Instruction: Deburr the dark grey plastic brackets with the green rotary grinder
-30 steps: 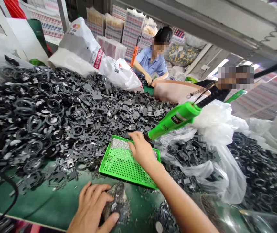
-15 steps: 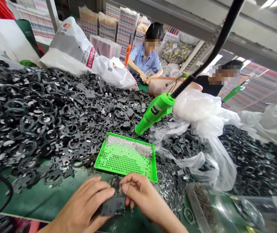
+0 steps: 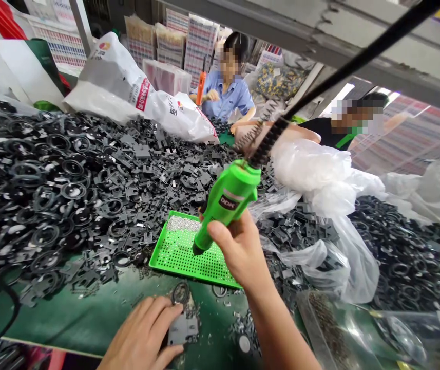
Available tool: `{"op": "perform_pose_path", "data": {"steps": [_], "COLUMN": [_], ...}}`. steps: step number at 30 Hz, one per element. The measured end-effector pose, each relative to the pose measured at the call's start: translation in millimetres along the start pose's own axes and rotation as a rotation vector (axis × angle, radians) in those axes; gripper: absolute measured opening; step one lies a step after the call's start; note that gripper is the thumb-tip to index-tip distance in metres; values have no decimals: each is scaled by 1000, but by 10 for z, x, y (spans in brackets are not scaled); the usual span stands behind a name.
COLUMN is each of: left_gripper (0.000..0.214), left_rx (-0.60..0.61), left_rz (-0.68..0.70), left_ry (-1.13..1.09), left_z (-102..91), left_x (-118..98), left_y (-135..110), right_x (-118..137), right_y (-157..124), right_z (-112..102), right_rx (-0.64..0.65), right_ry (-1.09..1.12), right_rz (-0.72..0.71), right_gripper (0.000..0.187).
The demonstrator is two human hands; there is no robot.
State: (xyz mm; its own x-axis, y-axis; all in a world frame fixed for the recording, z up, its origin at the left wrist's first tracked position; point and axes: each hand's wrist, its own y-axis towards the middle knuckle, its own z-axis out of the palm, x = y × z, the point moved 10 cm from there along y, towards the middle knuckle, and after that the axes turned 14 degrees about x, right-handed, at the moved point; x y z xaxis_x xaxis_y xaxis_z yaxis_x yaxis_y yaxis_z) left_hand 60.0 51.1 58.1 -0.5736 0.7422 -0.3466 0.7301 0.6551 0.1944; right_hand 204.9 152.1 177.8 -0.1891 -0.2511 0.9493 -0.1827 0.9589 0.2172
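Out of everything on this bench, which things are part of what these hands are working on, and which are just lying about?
Part of the work:
right hand gripping a green electric screwdriver
left hand at a dark grey plastic part
green perforated tray holding tiny metal screws

Just lying about:
heaps of black rings
grey plastic brackets
white plastic sacks

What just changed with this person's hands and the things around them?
The right hand has let go of the dark grey plastic part and taken hold of the green electric screwdriver, bringing it left over the green perforated tray, tip down. The left hand stays at the part. The tray and the heaps of black plastic rings look unchanged.
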Motion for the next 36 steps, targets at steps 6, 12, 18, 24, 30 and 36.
{"op": "perform_pose_path", "data": {"steps": [6,12,18,24,30,36], "left_gripper": [39,42,36,39,32,35], "left_rx": [-111,-77,-100,-64,-52,-37], "left_rz": [26,26,-17,-16,-43,-47], "left_ry": [-5,-70,-116,-109,-137,-160], "left_z": [97,227,137,142,161,146], "left_x": [66,97,125,129,138,132], "left_y": [-97,-32,-10,7,3,20], "right_x": [-373,-622,-719,-669,-147,-90], "right_y": [-254,-347,-312,-319,-519,-741], "right_z": [-295,-447,-384,-399,-305,121], "right_rx": [-240,-435,-424,-441,-397,-198], "right_ry": [124,219,219,217,338,492], "right_rz": [17,-177,-187,-201,-274,-128], "right_gripper": [30,44,51,55,48,51]}}
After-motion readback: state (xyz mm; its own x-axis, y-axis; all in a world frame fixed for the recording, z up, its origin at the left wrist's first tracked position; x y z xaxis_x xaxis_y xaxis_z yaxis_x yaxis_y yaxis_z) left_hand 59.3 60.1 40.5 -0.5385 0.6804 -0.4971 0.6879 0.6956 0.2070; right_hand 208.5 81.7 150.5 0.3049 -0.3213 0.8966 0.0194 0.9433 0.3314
